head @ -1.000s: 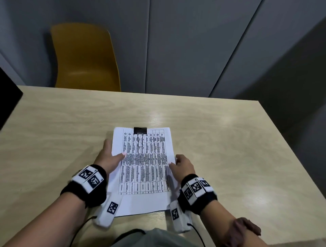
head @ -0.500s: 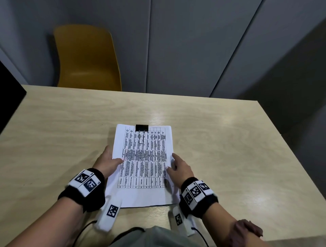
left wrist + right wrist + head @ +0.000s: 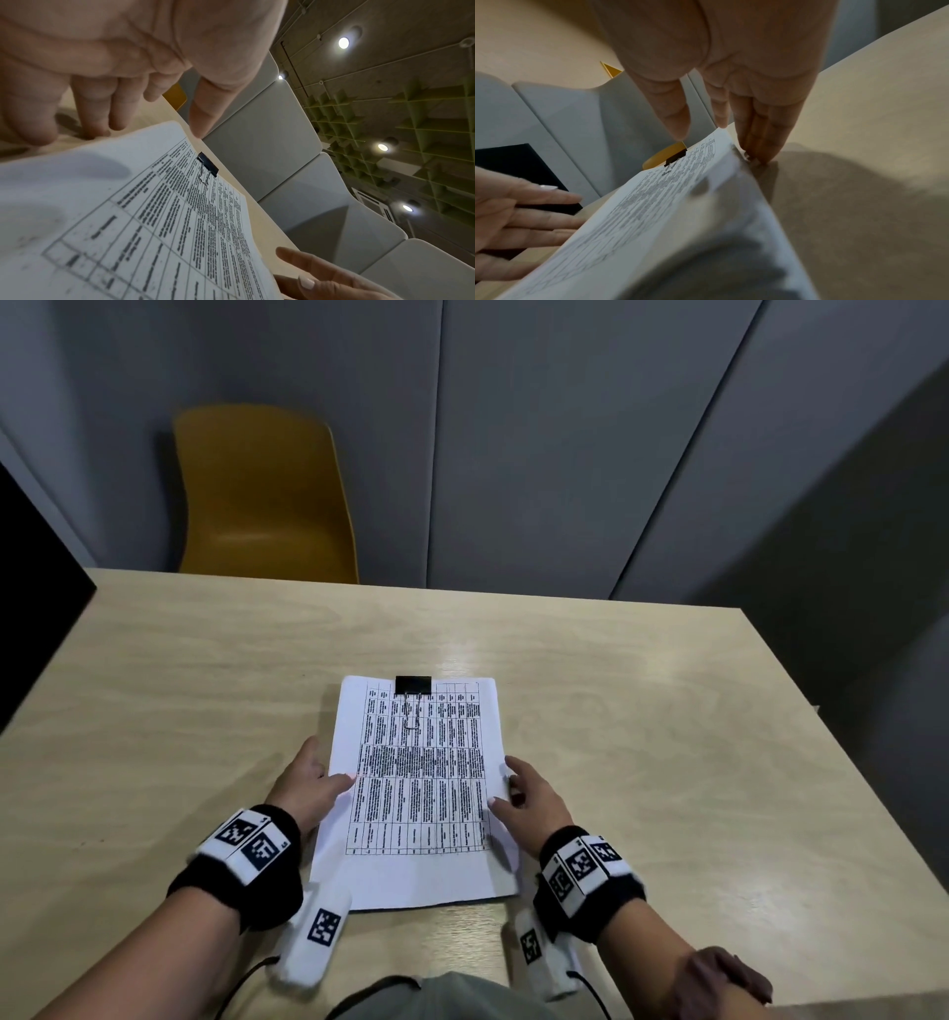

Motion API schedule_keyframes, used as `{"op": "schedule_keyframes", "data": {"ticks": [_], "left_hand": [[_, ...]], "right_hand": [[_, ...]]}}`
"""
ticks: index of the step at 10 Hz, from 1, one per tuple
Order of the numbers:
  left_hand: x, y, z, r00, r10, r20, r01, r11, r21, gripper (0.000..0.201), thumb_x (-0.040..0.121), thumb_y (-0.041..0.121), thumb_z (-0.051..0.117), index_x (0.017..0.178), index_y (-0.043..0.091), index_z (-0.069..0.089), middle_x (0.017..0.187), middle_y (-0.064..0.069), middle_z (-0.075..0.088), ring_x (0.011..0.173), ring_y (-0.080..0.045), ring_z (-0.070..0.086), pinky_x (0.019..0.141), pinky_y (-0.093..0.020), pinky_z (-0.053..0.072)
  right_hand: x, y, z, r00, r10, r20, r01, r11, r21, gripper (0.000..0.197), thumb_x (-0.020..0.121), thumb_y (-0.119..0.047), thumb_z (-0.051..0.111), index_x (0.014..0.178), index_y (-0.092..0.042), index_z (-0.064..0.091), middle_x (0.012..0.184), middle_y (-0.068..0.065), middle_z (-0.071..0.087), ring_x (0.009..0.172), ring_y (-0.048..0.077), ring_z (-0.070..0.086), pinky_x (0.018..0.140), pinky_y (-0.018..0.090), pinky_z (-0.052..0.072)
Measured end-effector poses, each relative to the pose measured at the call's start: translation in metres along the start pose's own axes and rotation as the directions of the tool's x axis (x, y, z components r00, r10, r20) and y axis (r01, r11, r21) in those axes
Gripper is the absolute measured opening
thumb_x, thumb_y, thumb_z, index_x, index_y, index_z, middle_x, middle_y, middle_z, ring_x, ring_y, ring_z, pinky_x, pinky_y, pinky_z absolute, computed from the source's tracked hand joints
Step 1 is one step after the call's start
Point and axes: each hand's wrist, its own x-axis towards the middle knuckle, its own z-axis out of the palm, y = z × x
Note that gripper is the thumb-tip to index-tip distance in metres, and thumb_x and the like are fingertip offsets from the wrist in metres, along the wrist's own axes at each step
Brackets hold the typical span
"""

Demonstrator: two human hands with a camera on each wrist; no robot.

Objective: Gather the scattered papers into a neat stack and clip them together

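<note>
A stack of white papers (image 3: 416, 793) with a printed table lies flat on the wooden table (image 3: 667, 737). A black binder clip (image 3: 413, 685) sits on the middle of its far edge. My left hand (image 3: 318, 770) is at the stack's left edge, fingers straight, thumb resting on the top sheet. My right hand (image 3: 506, 783) flanks the right edge the same way. In the left wrist view the fingers (image 3: 97, 121) touch the table beside the papers (image 3: 154, 223). In the right wrist view the fingertips (image 3: 759, 154) touch the table against the slightly raised paper edge (image 3: 734, 154).
A yellow chair (image 3: 262, 500) stands behind the table's far left edge, against grey wall panels. A dark object (image 3: 36, 588) cuts in at the left. The table's right edge (image 3: 842, 752) runs diagonally toward me. Bare tabletop surrounds the stack.
The stack has slid slightly away from the near table edge and sits straighter. Both hands stayed at its sides, shifting a little along the edges.
</note>
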Motion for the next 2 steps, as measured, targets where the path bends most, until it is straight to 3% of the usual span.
{"op": "schedule_keyframes", "data": {"ticks": [1, 2], "left_hand": [[-0.015, 0.008, -0.008, 0.999, 0.033, -0.010, -0.033, 0.997, -0.071, 0.076, 0.089, 0.001, 0.056, 0.149, 0.018, 0.014, 0.153, -0.020, 0.025, 0.140, -0.029, 0.029, 0.106, -0.039, 0.030], [-0.045, 0.007, -0.016, 0.997, 0.050, -0.057, -0.058, 0.989, -0.133, 0.063, 0.088, -0.001, 0.056, 0.144, 0.017, 0.032, 0.147, -0.019, 0.037, 0.131, -0.029, 0.041, 0.095, -0.038, 0.041]], "right_hand": [[-0.003, 0.006, -0.009, 0.998, -0.032, -0.061, 0.035, 0.998, 0.061, 0.055, 0.086, -0.017, 0.061, 0.137, -0.024, 0.041, 0.131, 0.007, 0.056, 0.112, 0.022, 0.059, 0.097, 0.030, 0.043], [-0.024, 0.030, -0.012, 0.991, -0.100, -0.093, 0.110, 0.989, 0.100, 0.044, 0.079, -0.021, 0.059, 0.105, -0.056, 0.053, 0.104, -0.004, 0.068, 0.081, 0.002, 0.063, 0.087, 0.029, 0.052]]}}
